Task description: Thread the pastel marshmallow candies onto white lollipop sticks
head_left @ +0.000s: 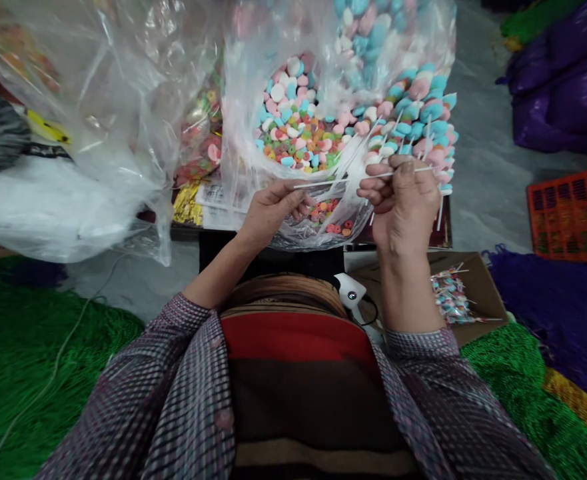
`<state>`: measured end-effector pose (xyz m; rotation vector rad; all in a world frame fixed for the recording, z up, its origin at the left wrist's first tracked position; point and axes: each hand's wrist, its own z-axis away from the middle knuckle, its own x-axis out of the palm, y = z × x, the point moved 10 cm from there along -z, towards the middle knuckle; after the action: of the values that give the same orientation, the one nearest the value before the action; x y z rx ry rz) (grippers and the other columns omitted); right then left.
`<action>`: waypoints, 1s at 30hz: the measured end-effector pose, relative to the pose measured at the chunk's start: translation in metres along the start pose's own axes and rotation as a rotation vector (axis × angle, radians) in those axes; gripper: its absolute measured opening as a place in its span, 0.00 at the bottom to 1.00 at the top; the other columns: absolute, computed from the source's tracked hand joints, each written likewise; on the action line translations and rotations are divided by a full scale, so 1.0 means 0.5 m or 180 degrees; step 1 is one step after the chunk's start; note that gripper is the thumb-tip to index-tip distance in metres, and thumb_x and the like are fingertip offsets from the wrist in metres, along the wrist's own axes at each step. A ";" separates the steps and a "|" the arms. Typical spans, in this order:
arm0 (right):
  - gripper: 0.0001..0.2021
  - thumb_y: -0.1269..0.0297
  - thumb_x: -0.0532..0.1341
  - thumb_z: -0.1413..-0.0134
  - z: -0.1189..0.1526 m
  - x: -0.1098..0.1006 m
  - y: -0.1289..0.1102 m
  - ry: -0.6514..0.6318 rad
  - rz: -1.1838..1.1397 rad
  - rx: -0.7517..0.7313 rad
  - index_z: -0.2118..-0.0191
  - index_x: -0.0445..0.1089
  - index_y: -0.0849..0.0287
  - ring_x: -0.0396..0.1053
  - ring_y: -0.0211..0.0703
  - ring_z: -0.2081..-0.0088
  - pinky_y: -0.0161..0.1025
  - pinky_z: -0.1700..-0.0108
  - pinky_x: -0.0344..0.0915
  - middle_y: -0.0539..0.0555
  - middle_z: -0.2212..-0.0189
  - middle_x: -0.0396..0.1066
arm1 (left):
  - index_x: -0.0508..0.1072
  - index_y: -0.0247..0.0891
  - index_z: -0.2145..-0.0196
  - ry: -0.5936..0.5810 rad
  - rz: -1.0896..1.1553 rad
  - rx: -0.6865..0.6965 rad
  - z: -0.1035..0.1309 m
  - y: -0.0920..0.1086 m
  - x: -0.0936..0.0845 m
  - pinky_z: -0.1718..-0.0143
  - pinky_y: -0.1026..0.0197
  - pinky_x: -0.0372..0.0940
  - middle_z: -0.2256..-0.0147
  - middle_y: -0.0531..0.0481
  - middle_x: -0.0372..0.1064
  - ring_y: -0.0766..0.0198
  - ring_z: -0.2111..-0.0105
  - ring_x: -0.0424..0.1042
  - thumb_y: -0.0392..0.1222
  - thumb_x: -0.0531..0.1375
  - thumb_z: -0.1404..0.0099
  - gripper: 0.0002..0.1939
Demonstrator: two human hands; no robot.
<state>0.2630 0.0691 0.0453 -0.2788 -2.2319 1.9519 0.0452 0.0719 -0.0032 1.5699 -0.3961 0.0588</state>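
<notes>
My left hand pinches one end of a thin white stick between thumb and fingers. Bare along its visible length, the stick points right. My right hand is closed on another white stick, which shows on both sides of the fingers. Below and beyond both hands lies an open clear plastic bag of pink, blue and white marshmallows and ring-shaped gummies. Just past my right hand is a pile of candy skewers on white sticks.
More clear bags cover the table's left. A cardboard box with wrapped skewers stands low right, near a white handheld device. An orange crate and purple bundles sit on the right; green stringy material spreads at left.
</notes>
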 end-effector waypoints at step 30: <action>0.22 0.41 0.63 0.39 0.037 0.010 0.012 0.0103 -0.0441 0.0276 0.44 0.75 0.43 0.59 0.35 0.80 0.36 0.79 0.60 0.46 0.76 0.67 | 0.82 0.42 0.68 0.0333 -0.2667 0.0696 -0.209 0.071 -0.072 0.48 0.54 0.69 0.68 0.51 0.77 0.59 0.62 0.73 0.32 0.61 0.40 0.09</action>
<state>0.2540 0.0535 0.0370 -0.1394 -2.0804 1.9506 0.0233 0.1820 0.0257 1.8299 0.3801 -0.4732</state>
